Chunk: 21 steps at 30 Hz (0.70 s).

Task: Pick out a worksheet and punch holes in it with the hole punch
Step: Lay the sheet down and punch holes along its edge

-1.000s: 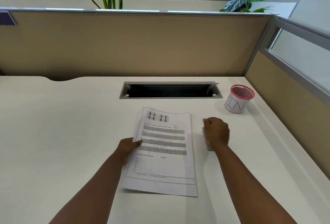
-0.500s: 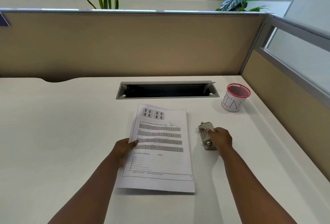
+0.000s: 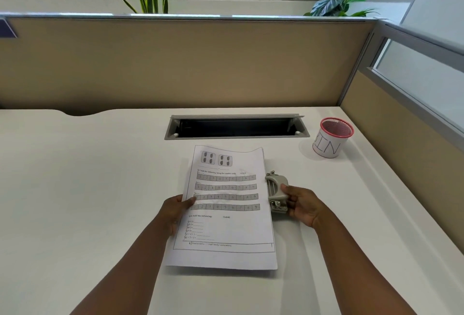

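Note:
A printed maths worksheet [image 3: 226, 226] is held slightly above the white desk [image 3: 88, 189], its near edge lifted. My left hand [image 3: 175, 210] pinches its left edge, thumb on top. A grey metal hole punch [image 3: 276, 193] stands on the desk right against the sheet's right edge. My right hand [image 3: 302, 205] grips the punch from its right side, fingers around the lever. Whether the paper's edge is inside the punch slot is hidden.
A red mesh cup [image 3: 331, 139] wrapped in paper marked "BIN" stands at the back right. An open cable tray slot [image 3: 236, 127] is set into the desk behind the sheet. Beige partitions [image 3: 175, 63] close off the back and right side.
My right hand went from covering the punch to gripping it from the side. The worksheet has shifted right, so its right edge now meets the punch.

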Available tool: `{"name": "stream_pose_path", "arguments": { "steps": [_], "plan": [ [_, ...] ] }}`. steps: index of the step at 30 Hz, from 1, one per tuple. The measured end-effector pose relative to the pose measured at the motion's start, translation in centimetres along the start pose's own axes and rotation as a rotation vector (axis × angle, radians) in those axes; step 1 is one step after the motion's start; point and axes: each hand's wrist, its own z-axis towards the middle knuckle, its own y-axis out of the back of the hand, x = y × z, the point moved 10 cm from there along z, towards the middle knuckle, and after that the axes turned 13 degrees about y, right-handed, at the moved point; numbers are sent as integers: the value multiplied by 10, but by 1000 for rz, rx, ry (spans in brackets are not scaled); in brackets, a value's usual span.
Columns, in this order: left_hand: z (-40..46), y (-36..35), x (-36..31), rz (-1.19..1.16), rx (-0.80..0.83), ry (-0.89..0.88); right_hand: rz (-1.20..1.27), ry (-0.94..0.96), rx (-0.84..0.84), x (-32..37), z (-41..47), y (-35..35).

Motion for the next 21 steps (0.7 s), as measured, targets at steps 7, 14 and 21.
{"name": "stream_pose_path", "arguments": {
  "steps": [7,14,21],
  "plan": [
    [-2,0,-2,-13,-16,-20,28,42,-48,5,7,10],
    [-1,1,-2,-16,-35,-24,-11,3,-53,-1,6,15],
    [1,3,0,-53,-17,-11,-19,9,-43,-3,8,17]
  ]
}}
